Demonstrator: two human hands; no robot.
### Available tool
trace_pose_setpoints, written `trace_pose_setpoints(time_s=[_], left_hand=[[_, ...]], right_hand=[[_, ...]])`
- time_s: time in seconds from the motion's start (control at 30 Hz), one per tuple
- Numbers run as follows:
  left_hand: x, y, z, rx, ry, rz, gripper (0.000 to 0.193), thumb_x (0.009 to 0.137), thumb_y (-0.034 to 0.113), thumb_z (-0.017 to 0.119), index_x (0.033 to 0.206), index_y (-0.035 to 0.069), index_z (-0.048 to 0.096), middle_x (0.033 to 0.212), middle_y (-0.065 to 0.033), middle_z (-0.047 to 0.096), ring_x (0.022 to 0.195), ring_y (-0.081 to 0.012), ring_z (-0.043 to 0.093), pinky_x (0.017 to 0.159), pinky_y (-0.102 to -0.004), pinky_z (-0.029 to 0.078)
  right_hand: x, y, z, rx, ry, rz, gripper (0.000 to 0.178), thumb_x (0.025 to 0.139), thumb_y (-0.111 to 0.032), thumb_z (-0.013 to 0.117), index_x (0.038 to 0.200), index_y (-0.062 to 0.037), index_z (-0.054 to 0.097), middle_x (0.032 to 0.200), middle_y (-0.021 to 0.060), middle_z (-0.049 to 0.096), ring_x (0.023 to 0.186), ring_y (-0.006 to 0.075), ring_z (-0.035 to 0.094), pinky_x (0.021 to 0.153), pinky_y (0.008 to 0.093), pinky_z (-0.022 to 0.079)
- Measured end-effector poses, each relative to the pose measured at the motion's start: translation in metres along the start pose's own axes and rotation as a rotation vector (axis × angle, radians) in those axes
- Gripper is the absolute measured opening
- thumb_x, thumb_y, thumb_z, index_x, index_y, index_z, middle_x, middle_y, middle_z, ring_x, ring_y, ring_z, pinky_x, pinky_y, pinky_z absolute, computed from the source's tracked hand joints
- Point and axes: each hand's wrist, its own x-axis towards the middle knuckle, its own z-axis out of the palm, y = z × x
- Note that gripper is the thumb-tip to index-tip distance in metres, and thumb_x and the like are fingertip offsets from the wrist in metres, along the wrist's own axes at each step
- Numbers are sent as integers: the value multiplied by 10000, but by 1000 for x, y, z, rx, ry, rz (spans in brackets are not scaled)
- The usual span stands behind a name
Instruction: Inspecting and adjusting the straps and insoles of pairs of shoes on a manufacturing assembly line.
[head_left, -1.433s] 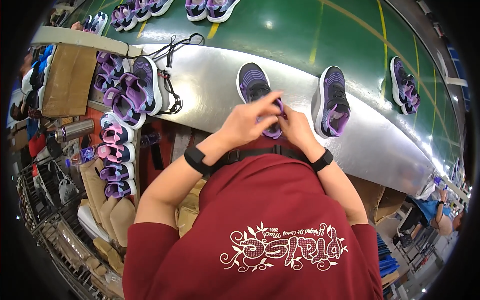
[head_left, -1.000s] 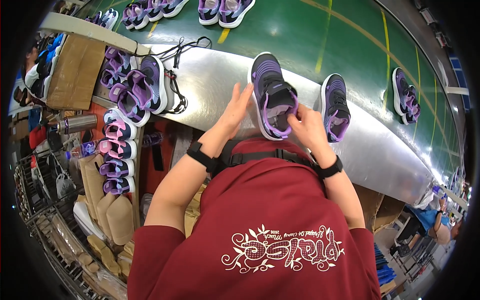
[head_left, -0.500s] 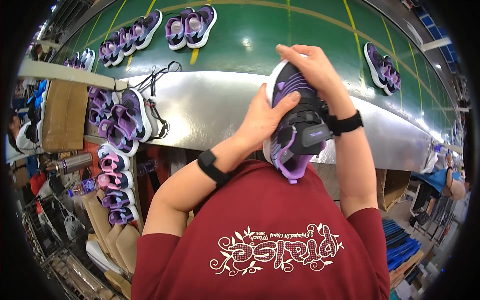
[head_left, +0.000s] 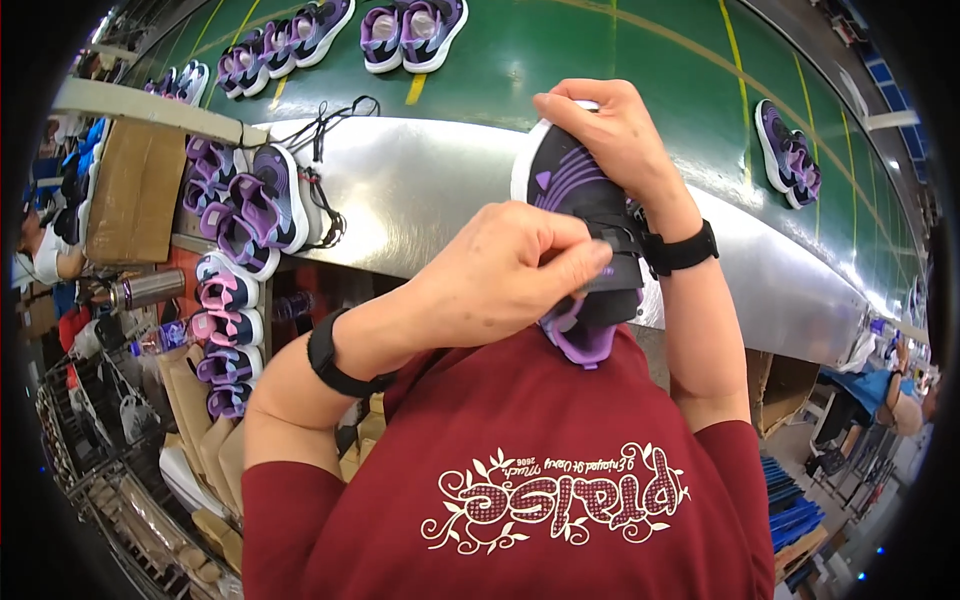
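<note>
A single head-worn fisheye view looks steeply down the person's front, so the red printed shirt (head_left: 560,480) fills the lower frame and both forearms rise from the bottom edge. It faces forward over a curved steel table (head_left: 420,190) and the green conveyor belt (head_left: 600,50) beyond, whose straight edges bow near the rim. The raised dark purple-soled shoe (head_left: 585,240) sits very close to the lens.

left hand (head_left: 500,270) hides most of the purple shoe's (head_left: 585,215) strap; its toe sits under right hand (head_left: 610,135).
</note>
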Motion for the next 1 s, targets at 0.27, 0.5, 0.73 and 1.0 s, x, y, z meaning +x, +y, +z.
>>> trace_pose_setpoints(time_s=[0.27,0.5,0.73,1.0], left_hand=[[-8,-9,1,30,-76,-37,308,949,186,552,698,8,559,588,68,413,570,-29,330,494,-234,289],[-15,-25,1,199,-10,-21,254,921,180,583,737,6,584,579,28,452,567,-38,375,505,-244,331],[-11,-68,18,64,83,138,264,895,176,594,711,-11,565,535,-72,427,490,-123,362,474,-309,337],[8,-70,23,241,222,-8,329,862,227,681,662,32,506,551,1,458,528,-68,414,494,-246,352]], right_hand=[[-11,8,-1,322,-64,13,226,837,-203,642,763,10,653,644,-26,581,585,34,510,520,204,404],[-13,17,-3,397,-76,8,199,837,-182,654,755,-1,647,663,-31,590,589,26,517,521,187,398],[-15,26,2,478,-116,33,192,836,-179,651,763,-1,650,667,-25,599,600,29,528,536,177,407],[-9,50,3,384,15,95,183,826,-160,612,753,2,655,643,-22,591,572,41,522,531,180,399]])
